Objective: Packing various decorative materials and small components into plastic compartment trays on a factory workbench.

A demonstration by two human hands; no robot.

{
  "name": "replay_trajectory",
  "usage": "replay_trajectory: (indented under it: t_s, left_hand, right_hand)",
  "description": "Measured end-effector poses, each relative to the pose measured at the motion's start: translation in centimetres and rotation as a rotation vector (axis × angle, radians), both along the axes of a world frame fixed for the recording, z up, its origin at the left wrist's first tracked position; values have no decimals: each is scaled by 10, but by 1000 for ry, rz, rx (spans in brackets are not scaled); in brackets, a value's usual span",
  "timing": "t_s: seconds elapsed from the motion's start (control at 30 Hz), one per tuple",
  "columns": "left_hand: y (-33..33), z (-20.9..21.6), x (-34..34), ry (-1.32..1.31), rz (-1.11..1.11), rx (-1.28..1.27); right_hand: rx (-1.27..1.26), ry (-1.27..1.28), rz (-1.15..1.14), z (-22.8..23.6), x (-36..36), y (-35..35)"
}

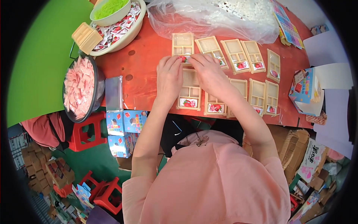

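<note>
My left hand (170,77) and my right hand (207,72) meet over the near end of a beige compartment tray (183,38). Their curled fingertips hold a small white packet with a strawberry print (184,59) between them, at the tray's near compartment. Under my wrists lies another beige tray (189,91), with a strawberry packet (188,102) in its near compartment. More such trays stand in two rows to the right, each showing a packet; my right forearm covers part of the near row.
At the far left, a cream basin (140,28) holds many packets, a bowl of green shreds (112,11) and stacked trays (86,38). A black tub of pink sachets (80,87) stands nearer. Clear plastic (212,22) lies across the back; a blue printed box (304,87) sits right.
</note>
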State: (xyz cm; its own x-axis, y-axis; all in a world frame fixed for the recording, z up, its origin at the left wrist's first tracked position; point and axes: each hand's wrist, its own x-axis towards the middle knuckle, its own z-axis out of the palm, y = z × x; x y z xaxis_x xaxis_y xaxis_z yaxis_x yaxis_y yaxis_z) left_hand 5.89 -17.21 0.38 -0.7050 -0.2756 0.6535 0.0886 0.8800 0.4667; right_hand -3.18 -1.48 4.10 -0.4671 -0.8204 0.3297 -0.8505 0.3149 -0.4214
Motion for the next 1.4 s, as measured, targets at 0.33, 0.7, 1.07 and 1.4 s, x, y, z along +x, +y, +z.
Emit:
replay_trajectory:
  t_s: [0.33,0.7,1.07,1.4]
  left_hand:
    - [-19,9,-19,-144,-66,-66]
    - [-79,14,-149,-287,-159,90]
    - [-86,14,-226,-467,-309,1217]
    - [-96,-18,-286,187,-121,2001]
  right_hand:
    - [33,-19,3,-13,-27,-21]
    - [23,42,-251,34,-105,-59]
    - [-39,104,-75,-40,-167,-59]
    - [-328,-76,-468,-9,-227,-84]
